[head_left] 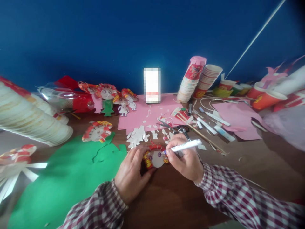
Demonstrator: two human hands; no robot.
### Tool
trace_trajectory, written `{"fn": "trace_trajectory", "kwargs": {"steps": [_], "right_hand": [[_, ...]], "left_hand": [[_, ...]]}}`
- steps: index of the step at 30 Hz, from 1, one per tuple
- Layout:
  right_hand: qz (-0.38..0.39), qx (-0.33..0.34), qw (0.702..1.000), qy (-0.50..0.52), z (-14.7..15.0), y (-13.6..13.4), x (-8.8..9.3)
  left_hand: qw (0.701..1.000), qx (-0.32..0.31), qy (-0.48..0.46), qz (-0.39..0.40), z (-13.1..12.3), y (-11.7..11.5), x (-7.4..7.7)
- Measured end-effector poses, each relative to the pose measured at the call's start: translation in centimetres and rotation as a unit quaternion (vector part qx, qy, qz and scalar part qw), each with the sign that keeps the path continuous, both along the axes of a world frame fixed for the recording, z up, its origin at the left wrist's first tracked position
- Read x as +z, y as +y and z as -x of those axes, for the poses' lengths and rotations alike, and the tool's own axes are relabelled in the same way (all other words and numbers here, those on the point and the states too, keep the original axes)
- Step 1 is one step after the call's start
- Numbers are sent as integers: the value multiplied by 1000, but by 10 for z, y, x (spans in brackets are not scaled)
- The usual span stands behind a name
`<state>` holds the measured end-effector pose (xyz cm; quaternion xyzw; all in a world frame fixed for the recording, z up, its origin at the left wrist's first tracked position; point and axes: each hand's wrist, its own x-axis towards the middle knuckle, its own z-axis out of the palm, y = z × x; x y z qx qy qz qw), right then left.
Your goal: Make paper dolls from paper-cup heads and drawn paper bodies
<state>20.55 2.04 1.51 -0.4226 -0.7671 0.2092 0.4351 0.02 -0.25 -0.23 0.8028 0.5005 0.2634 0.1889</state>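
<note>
- the paper face (157, 162), a pale round with patterned red and yellow trim about it, lies on the brown table (171, 203) at the lower center of the frame; two purple eyes are drawn on it.
- the left hand (133, 175), left of the paper face, has its fingers bent along the upper left side and its thumb by the lower edge; whether it pinches or only steadies the piece, i cannot tell.
- the right hand (186, 160), on the other side, pinches a white marker (187, 145) between thumb and fingers; its purple tip is at the eye on the right, though contact is too small to make out.
- just above the hands, white paper scraps (137, 136) and scissors (182, 128) lie near pink sheets (138, 114) at the frame's center.
- a green sheet (71, 178) covers much of the lower left, with a cut cup piece (97, 131) by its upper edge.
- paper dolls (107, 106) stand left of center, beyond that piece.
- a long cup stack (30, 111) leans in from the left edge; other stacked cups (190, 82) stand, tilted, right of center, before a blue wall (114, 35).
</note>
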Motion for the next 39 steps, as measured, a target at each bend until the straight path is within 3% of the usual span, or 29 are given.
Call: {"fn": "trace_trajectory", "kwargs": {"steps": [39], "right_hand": [[35,56,996,-57,3,-9,7]], "left_hand": [[1000,-23,-18,1,2,-1,2]]}}
